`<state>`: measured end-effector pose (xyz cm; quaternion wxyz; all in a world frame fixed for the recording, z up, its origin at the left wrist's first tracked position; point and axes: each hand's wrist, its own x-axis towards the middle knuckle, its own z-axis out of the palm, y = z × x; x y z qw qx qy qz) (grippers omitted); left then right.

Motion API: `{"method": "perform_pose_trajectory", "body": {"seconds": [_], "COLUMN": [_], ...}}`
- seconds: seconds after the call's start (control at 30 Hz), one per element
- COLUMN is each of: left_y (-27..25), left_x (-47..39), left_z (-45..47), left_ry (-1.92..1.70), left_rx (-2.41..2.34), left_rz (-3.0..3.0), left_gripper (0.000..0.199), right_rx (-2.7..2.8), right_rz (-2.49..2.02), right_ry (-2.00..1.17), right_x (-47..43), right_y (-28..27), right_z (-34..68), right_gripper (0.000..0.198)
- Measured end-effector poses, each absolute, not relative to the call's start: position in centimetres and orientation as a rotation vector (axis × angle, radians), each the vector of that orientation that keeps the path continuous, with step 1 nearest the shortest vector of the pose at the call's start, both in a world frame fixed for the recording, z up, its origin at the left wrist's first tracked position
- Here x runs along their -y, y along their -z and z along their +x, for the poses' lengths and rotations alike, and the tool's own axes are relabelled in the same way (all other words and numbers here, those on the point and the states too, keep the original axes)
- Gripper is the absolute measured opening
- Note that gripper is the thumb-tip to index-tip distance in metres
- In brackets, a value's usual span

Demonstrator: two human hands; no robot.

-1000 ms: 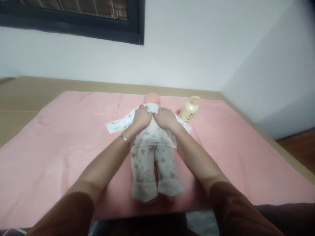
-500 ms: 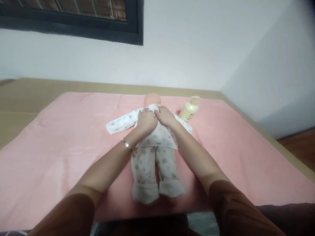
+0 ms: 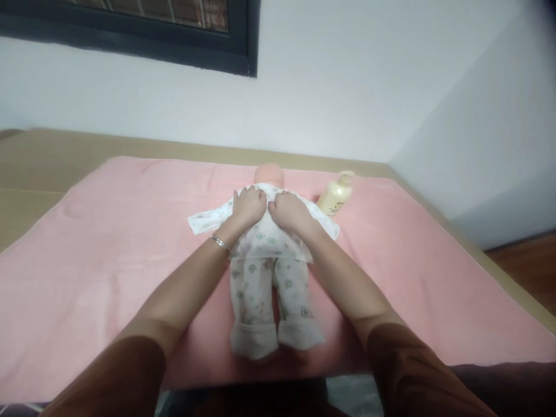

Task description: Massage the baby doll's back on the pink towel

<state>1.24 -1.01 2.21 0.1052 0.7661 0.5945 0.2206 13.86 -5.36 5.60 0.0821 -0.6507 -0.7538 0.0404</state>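
Observation:
A bald doll (image 3: 269, 174) lies stretched out on a pink blanket, its head away from me. Printed on its white top (image 3: 271, 243) and white trousers (image 3: 252, 286) are small green and grey motifs; the trouser cuffs are turned up. My left hand (image 3: 249, 207) rests palm down on the upper left of the top, fingers laid out toward the shoulder. On the upper right lies my right hand (image 3: 290, 211), its fingers slightly bent and partly foreshortened. A narrow strip of cloth shows between the hands. The palms are hidden, and nothing is visibly held.
Just right of the doll stands a pale yellow pump bottle (image 3: 336, 194), close to its right sleeve. The pink blanket (image 3: 143, 249) covers most of a tan surface (image 3: 87, 142). White walls (image 3: 347, 87) rise behind and at the right, with a dark-framed window (image 3: 243, 52) upper left.
My left hand has slid left across the doll's top, opening a small gap between the hands. My right hand has shifted only slightly, its fingers more bent. The doll and bottle stay put.

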Motion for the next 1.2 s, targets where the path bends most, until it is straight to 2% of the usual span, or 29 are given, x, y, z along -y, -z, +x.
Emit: {"method": "perform_pose_trajectory", "body": {"seconds": [0.13,0.5,0.77,0.9,1.03,1.2], "left_y": [-2.2,-3.6,-3.6,-3.1,-3.4,-4.2], "left_x": [2.3,3.7,1.6,1.1,1.9,4.2], "left_z": [2.2,2.6,1.2,0.8,1.3,2.9], "left_ry": [-0.609,-0.450,-0.512,-0.547,-0.494,-0.349], "left_rx": [-1.842,-1.833,-1.785,-1.782,-1.832,-1.877], "left_rz": [2.451,2.501,2.304,2.258,2.330,2.452], "left_gripper": [0.047,0.040,0.041,0.042,0.046,0.040], "right_rx": [2.170,2.172,2.305,2.338,2.185,2.119], "right_rz": [-1.929,-1.921,-1.948,-1.778,-1.877,-1.937], "right_ry": [-0.268,-0.391,-0.229,-0.311,-0.432,-0.341], "right_x": [3.1,2.4,5.5,5.0,2.2,1.1], "right_y": [-4.7,-4.7,-6.2,-5.7,-3.9,-2.5], "right_z": [15.6,16.4,14.3,14.6,16.2,16.8], "right_gripper": [0.048,0.053,0.048,0.043,0.046,0.051]}}
